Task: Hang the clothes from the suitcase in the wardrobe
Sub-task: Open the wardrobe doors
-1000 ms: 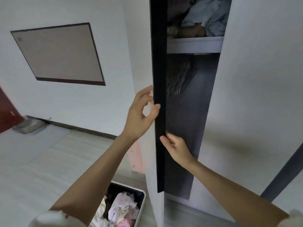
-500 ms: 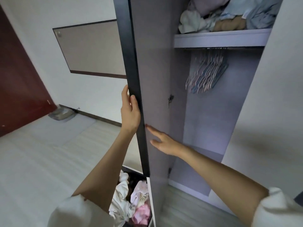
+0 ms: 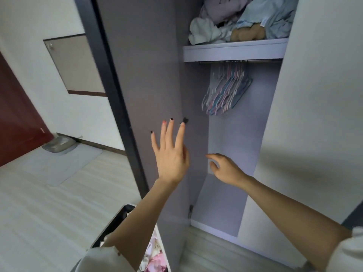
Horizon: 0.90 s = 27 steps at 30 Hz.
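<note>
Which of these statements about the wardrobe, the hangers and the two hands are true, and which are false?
1. The grey wardrobe door stands open. True.
2. The pastel plastic hangers carry clothes. False: they hang bare on the rail.
3. The left hand has straight, spread fingers. True.
4. The right hand grips a hanger. False: it holds nothing.
5. The shelf above the rail is bare. False: folded clothes lie on it.
</note>
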Each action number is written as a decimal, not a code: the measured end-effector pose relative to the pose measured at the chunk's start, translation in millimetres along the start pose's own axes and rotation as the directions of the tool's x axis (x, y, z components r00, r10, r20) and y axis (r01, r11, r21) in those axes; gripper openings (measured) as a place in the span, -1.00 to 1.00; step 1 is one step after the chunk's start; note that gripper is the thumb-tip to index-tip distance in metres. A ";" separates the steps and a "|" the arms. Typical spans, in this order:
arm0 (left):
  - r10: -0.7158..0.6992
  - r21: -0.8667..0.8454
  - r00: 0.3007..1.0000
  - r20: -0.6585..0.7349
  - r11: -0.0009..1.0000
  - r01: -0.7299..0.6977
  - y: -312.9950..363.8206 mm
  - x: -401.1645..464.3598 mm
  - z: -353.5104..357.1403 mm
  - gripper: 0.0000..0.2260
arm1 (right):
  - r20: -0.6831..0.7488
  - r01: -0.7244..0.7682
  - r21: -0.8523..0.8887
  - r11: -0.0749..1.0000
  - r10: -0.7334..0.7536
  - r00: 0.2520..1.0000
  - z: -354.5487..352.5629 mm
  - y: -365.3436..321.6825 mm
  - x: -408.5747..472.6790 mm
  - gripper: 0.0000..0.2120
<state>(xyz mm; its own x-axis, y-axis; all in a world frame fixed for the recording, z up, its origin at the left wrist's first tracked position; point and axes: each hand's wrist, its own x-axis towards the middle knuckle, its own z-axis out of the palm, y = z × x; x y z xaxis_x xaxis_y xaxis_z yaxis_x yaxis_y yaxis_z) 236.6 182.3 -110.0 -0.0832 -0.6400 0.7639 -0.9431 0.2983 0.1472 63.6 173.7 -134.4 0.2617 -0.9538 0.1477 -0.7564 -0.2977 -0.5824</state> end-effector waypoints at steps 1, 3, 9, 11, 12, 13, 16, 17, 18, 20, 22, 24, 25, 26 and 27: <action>0.001 -0.071 0.999 0.047 0.997 0.002 11.9 7.8 9.7 -0.52 | -0.030 -0.014 -0.020 1.000 0.014 0.999 -11.2 13.8 -0.7 -0.64; -0.047 -0.247 0.987 0.156 0.965 0.085 39.4 26.5 32.2 -0.52 | -0.096 -0.037 -0.063 0.997 0.031 0.995 -34.6 45.5 -1.1 -0.64; -0.076 -0.525 0.936 0.343 0.811 0.258 127.0 76.6 99.3 -0.51 | -0.254 -0.164 -0.190 0.968 0.113 0.961 -103.9 129.5 -6.3 -0.62; -0.035 -0.581 0.890 0.455 0.746 0.326 160.0 93.8 126.9 -0.48 | -0.267 -0.217 -0.230 0.949 0.153 0.952 -125.9 157.5 -6.8 -0.59; -0.005 -0.597 0.862 0.506 0.720 0.355 173.3 100.9 137.4 -0.46 | -0.283 -0.233 -0.244 0.942 0.160 0.946 -133.5 167.6 -7.2 -0.57; 0.021 -0.618 0.839 0.544 0.687 0.383 189.0 110.2 149.4 -0.44 | -0.307 -0.248 -0.254 0.935 0.165 0.937 -142.4 179.1 -7.6 -0.56; 0.028 -0.679 0.792 0.610 0.535 0.503 224.5 142.5 167.3 -0.33 | -0.378 -0.266 -0.274 0.924 0.151 0.913 -157.3 201.0 -9.3 -0.53; 0.025 -0.703 0.782 0.622 0.459 0.544 233.8 153.6 169.4 -0.30 | -0.386 -0.270 -0.278 0.922 0.150 0.910 -160.0 206.4 -9.9 -0.51; 0.025 -0.720 0.769 0.638 0.375 0.585 241.2 163.9 169.6 -0.27 | -0.389 -0.265 -0.285 0.921 0.142 0.910 -162.5 210.1 -9.9 -0.47; 0.039 -0.729 0.745 0.666 0.243 0.640 251.5 178.4 170.0 -0.28 | -0.390 -0.257 -0.302 0.918 0.127 0.912 -165.7 216.9 -10.7 -0.43; 0.039 -0.738 0.750 0.660 0.217 0.639 253.6 182.9 168.6 -0.36 | -0.392 -0.259 -0.309 0.915 0.125 0.912 -166.5 219.3 -10.7 -0.47; 0.017 -0.736 0.751 0.660 0.214 0.642 250.7 181.5 164.9 -0.44 | -0.401 -0.268 -0.304 0.914 0.133 0.906 -164.6 217.9 -12.3 -0.45; 0.007 -0.737 0.753 0.658 0.212 0.642 248.7 179.3 162.9 -0.46 | -0.404 -0.270 -0.298 0.916 0.135 0.905 -163.4 216.2 -13.2 -0.44; 0.003 -0.740 0.757 0.653 0.214 0.637 246.6 175.3 160.1 -0.49 | -0.408 -0.271 -0.291 0.918 0.137 0.903 -161.3 212.5 -15.2 -0.44; -0.001 -0.745 0.764 0.645 0.222 0.629 244.2 169.0 155.9 -0.50 | -0.413 -0.275 -0.283 0.919 0.142 0.900 -158.1 207.7 -18.3 -0.44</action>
<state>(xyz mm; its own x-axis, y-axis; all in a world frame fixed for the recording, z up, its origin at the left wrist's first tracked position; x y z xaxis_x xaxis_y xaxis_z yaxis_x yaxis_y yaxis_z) -57.9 36.6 -43.0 -0.2700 -0.9462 0.1782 -0.0223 0.1912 0.9813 -193.0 122.9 -131.7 -0.1194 -0.9173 0.3800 -0.9367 -0.0228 -0.3495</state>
